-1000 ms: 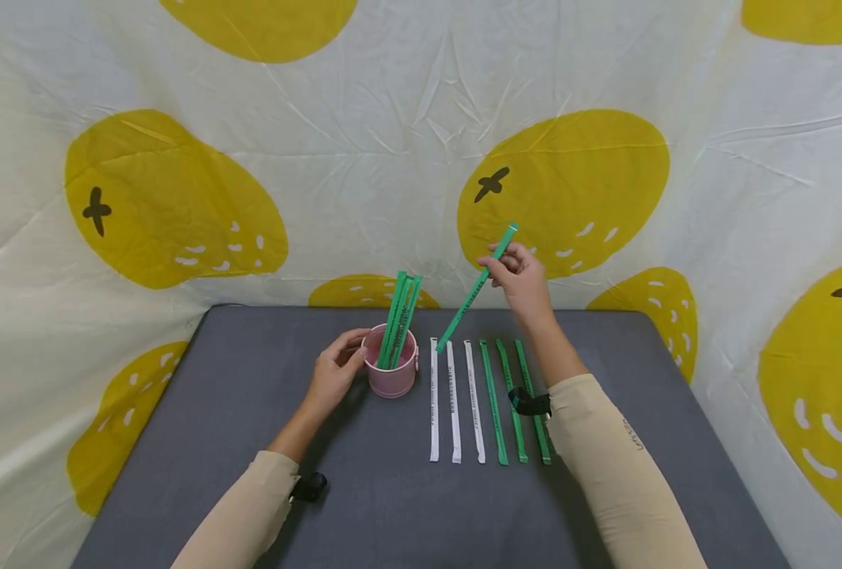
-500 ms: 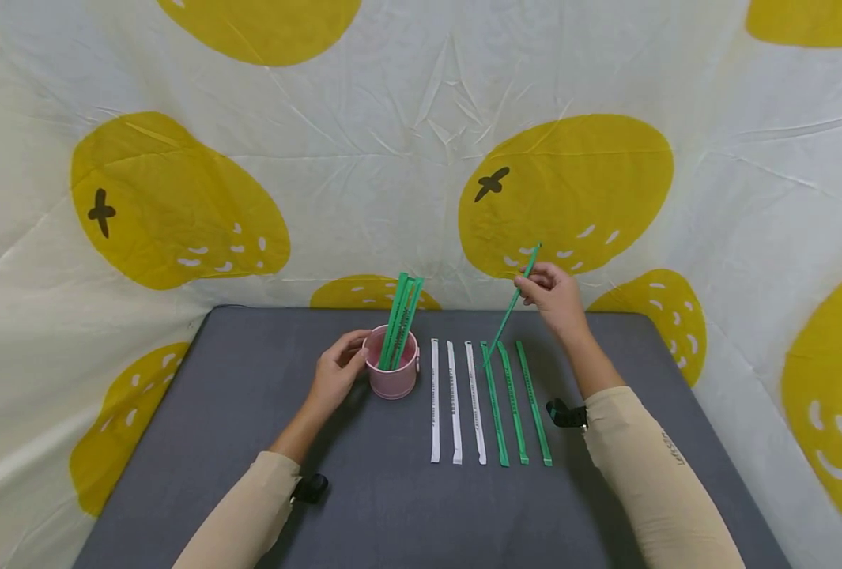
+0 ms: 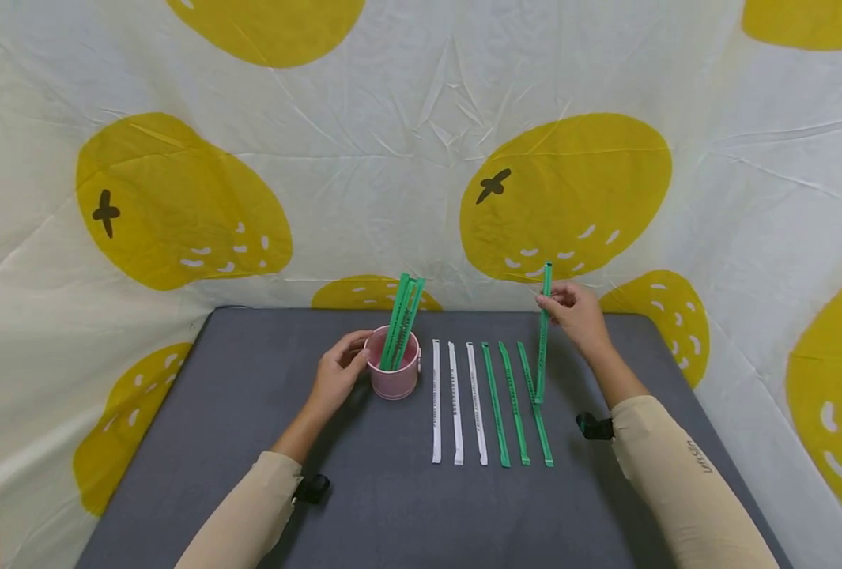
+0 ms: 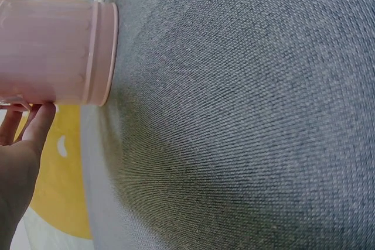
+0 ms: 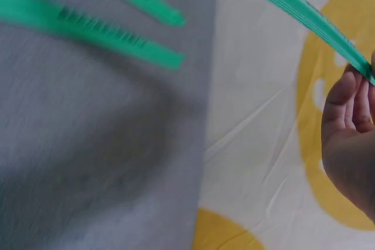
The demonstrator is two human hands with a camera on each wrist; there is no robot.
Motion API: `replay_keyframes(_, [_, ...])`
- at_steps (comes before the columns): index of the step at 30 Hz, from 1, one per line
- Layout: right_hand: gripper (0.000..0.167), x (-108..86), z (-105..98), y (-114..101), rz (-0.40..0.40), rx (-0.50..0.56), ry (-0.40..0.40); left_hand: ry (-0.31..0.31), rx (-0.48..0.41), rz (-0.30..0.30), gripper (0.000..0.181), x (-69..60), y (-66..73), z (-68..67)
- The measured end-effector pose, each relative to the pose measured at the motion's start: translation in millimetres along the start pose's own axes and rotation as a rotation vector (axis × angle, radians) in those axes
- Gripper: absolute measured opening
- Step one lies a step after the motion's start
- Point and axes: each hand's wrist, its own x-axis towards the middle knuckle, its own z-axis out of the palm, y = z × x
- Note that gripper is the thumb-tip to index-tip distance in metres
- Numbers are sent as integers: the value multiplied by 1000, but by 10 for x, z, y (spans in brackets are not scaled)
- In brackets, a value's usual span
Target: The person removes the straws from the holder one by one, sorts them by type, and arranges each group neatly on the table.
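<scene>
My right hand pinches a green paper-wrapped straw near its upper end. The straw hangs almost upright over the rightmost green straw of the row; in the right wrist view the pinched straw slants above the table. A small pink bucket stands upright with several green straws leaning in it. My left hand holds the bucket's left side, thumb and fingers by its rim. In the left wrist view the thumb touches the bucket beside a handle lug; some fingertips are hidden.
Three white wrapped straws and three green ones lie side by side, right of the bucket, on the dark grey table. A white cloth with yellow fruit shapes hangs behind the table.
My right hand has moved right and down with the green straw, which has turned from slanted to nearly upright. My left hand and the bucket stay put.
</scene>
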Motion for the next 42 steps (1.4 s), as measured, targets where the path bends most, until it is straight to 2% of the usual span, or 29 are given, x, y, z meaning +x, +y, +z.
replay_keyframes(4, [38,-2,-38,175,19,-97,-27,-12,-12,4,36,-32,171,7])
replay_keyframes(7, [40,-10,-54,282,48,-169,-41,-12,-14,3,36,-47,244,9])
replay_keyframes(14, [53,-71,-56,543,122,-266,-103,-16,-10,3,37,-42,264,14])
replay_keyframes(20, [46,-143,-18,749,139,-318,-158,-27,-13,4,37,-44,266,20])
replay_keyframes(29, [41,-269,103,936,193,-288,-207,-21,-5,12,36,-46,227,4])
replay_keyframes(35, [38,-319,152,993,191,-311,-220,-20,-2,-7,36,-53,231,5])
replay_keyframes(42, [39,-344,163,1029,174,-309,-274,-22,-4,-33,36,-60,253,3])
